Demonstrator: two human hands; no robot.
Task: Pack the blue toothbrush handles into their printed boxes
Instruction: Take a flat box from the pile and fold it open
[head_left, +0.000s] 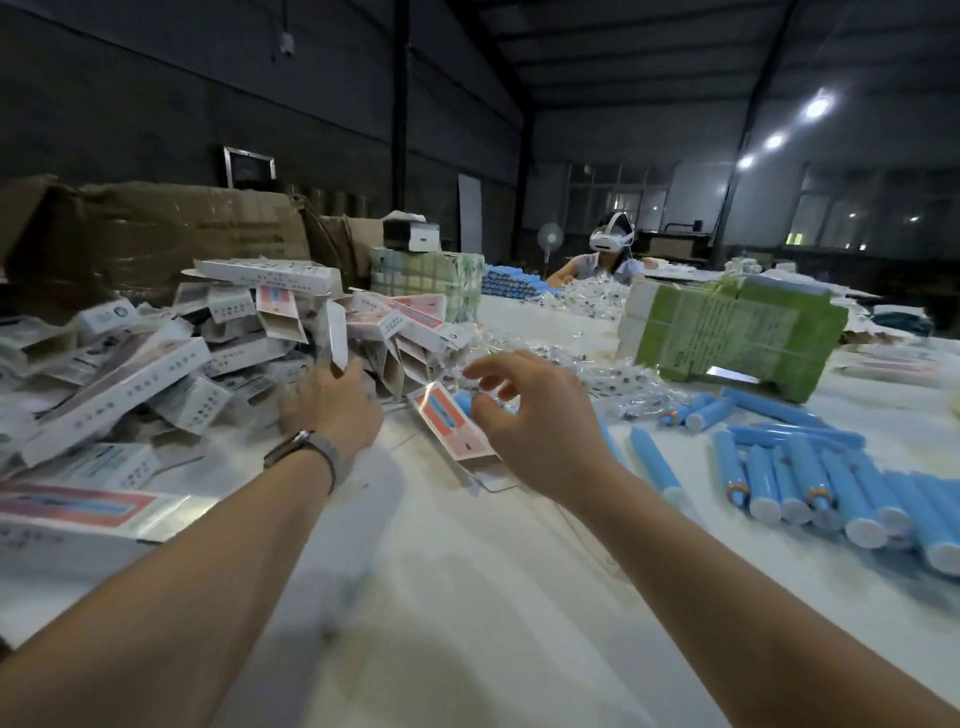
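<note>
A heap of printed boxes (156, 374) covers the table's left side. My left hand (332, 405) reaches into its right edge, and thumb and fingers pinch the lower end of an upright white box (336, 332). A pink-and-blue printed box (447, 423) lies flat at the centre with a blue toothbrush handle (462, 401) at its far end. My right hand (535, 421) hovers just right of it, fingers loosely curled and holding nothing, the thumb close to that handle. Several loose blue handles (810, 483) lie on the right.
Small clear plastic bags (587, 369) are strewn behind my right hand. A green wrapped bundle (727, 338) stands at the right and another (431, 280) behind the heap. Cardboard cartons (156, 228) line the back left. A person wearing a headset (608, 254) sits at the table's far end.
</note>
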